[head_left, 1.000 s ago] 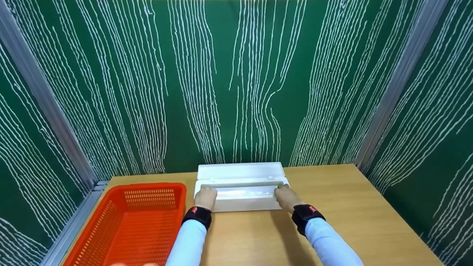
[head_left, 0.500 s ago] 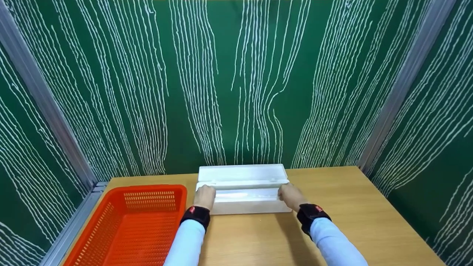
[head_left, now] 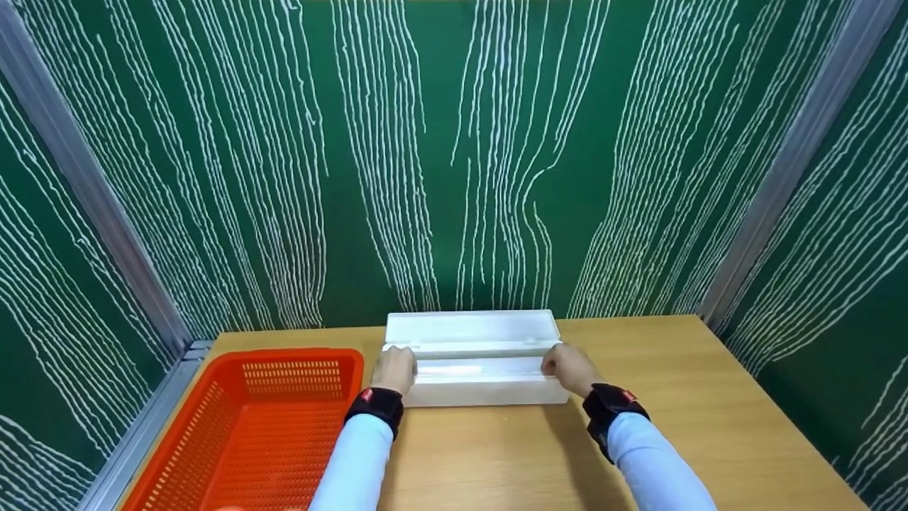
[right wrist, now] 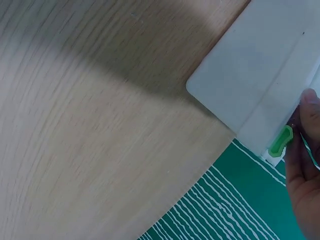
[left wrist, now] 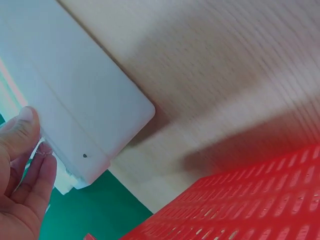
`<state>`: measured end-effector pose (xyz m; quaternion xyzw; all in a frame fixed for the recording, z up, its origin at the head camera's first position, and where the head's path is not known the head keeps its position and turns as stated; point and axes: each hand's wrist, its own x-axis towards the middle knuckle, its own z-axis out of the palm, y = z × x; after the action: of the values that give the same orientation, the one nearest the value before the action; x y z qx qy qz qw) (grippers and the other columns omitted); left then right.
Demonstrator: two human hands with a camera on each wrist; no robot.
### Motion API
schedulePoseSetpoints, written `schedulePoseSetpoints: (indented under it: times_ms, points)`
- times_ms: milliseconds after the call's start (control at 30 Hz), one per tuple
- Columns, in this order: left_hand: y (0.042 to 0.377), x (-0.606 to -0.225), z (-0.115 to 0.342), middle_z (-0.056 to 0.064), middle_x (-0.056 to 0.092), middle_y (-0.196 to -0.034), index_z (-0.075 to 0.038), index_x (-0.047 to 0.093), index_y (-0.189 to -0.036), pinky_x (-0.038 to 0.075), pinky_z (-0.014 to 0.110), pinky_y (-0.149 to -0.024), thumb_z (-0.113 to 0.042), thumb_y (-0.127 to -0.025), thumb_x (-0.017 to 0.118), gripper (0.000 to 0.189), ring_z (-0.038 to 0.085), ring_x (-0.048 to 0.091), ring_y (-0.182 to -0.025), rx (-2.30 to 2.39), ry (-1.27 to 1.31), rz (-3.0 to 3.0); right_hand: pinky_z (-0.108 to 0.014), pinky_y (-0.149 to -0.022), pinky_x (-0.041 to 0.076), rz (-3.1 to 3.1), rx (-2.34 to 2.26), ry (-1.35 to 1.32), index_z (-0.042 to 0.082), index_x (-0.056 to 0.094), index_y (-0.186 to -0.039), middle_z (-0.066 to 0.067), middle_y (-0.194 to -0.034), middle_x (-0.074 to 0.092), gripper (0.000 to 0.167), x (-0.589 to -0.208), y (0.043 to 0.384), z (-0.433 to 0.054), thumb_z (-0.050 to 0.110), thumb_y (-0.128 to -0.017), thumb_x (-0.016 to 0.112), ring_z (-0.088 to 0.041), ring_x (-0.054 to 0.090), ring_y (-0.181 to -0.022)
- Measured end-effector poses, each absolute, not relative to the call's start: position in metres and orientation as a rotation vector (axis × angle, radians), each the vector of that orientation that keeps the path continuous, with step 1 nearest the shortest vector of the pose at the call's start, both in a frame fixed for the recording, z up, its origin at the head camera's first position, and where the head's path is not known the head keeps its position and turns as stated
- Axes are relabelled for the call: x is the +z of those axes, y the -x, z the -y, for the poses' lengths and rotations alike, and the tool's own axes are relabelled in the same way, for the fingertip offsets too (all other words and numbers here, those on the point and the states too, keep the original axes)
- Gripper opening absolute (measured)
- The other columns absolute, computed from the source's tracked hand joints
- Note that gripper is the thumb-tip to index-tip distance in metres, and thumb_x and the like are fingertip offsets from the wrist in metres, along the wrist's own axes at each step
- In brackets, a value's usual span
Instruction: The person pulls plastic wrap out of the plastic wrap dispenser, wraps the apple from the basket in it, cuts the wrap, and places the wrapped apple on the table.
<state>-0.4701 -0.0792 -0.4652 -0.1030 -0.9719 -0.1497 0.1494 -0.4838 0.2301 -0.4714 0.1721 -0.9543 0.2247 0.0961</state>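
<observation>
A long white box (head_left: 482,394) with its lid (head_left: 472,328) tipped back stands at the table's far edge. It looks like a cling film dispenser, with a shiny clear strip of film (head_left: 479,368) across its opening. My left hand (head_left: 394,369) pinches the film at the box's left end; a glossy bit (left wrist: 44,148) shows at its fingertips in the left wrist view. At the right end, my right hand (head_left: 572,367) has its fingers curled and seems to pinch the film too. Close to those fingers sits a green slide cutter (right wrist: 281,141) in the right wrist view.
A red perforated basket (head_left: 360,376) stands left of the box, close to my left forearm. Pale round shapes (head_left: 230,508) barely show in it at the bottom edge. Behind the wooden table (head_left: 496,461) rises a green wall (head_left: 440,213) with white lines.
My hands have moved slightly apart, and the right hand's fingers look more curled. The whole scene has shifted a little to the right in the head view.
</observation>
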Motion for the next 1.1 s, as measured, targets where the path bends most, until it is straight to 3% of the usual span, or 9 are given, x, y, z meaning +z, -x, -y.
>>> schedulePoseSetpoints:
  times_ms: [133, 233, 467, 733, 967, 1100]
  points:
    - [0.471, -0.463, 0.079, 0.009, 0.065, -0.069, -0.005, 0.067, -0.059, 0.050, 0.033, -0.056, 0.006, -0.068, 0.065, 0.014, 0.023, 0.059, -0.064, -0.403, 0.302, 2.770, -0.026, -0.055, 0.033, 2.778, 0.591, -0.482, 0.009, 0.051, -0.058, 0.000, -0.065, 0.048, 0.025, -0.471, 0.486, -0.227, -0.013, -0.070, 0.048, -0.015, 0.043, -0.063]
    - [0.472, -0.462, 0.077, 0.009, 0.064, -0.071, -0.005, 0.067, -0.061, 0.050, 0.032, -0.058, 0.005, -0.072, 0.061, 0.016, 0.022, 0.057, -0.067, -0.353, 0.297, 2.781, -0.025, -0.053, 0.022, 2.758, 0.505, -0.485, 0.013, 0.040, -0.058, 0.001, -0.065, 0.036, 0.028, -0.472, 0.488, -0.225, -0.013, -0.068, 0.045, -0.015, 0.033, -0.060]
    - [0.470, -0.459, 0.075, 0.011, 0.063, -0.067, -0.006, 0.065, -0.057, 0.052, 0.035, -0.057, 0.006, -0.073, 0.057, 0.021, 0.028, 0.061, -0.067, -0.268, 0.288, 2.698, -0.032, -0.051, 0.042, 2.700, 0.316, -0.484, 0.007, 0.062, -0.065, -0.005, -0.070, 0.058, 0.012, -0.469, 0.485, -0.224, -0.003, -0.071, 0.059, -0.021, 0.054, -0.062]
    - [0.474, -0.455, 0.077, 0.011, 0.060, -0.065, -0.006, 0.065, -0.061, 0.048, 0.032, -0.054, 0.008, -0.075, 0.057, 0.021, 0.027, 0.060, -0.064, -0.299, 0.280, 2.687, -0.026, -0.049, 0.023, 2.701, 0.316, -0.490, 0.015, 0.036, -0.059, 0.001, -0.067, 0.036, 0.033, -0.458, 0.488, -0.224, -0.013, -0.071, 0.049, -0.016, 0.033, -0.058]
    - [0.474, -0.445, 0.078, 0.011, 0.059, -0.069, -0.004, 0.069, -0.071, 0.049, 0.031, -0.059, 0.007, -0.078, 0.058, 0.017, 0.025, 0.059, -0.067, -0.363, 0.249, 2.724, -0.028, -0.051, 0.038, 2.735, 0.328, -0.454, 0.003, 0.061, -0.066, -0.006, -0.069, 0.055, 0.020, -0.447, 0.489, -0.224, -0.012, -0.074, 0.052, -0.018, 0.047, -0.060]
    - [0.476, -0.439, 0.079, 0.012, 0.060, -0.072, -0.004, 0.069, -0.073, 0.050, 0.032, -0.059, 0.007, -0.078, 0.057, 0.017, 0.026, 0.059, -0.068, -0.388, 0.248, 2.716, -0.025, -0.050, 0.029, 2.752, 0.330, -0.463, 0.006, 0.051, -0.061, -0.002, -0.065, 0.044, 0.025, -0.440, 0.490, -0.224, -0.015, -0.074, 0.048, -0.016, 0.040, -0.059]
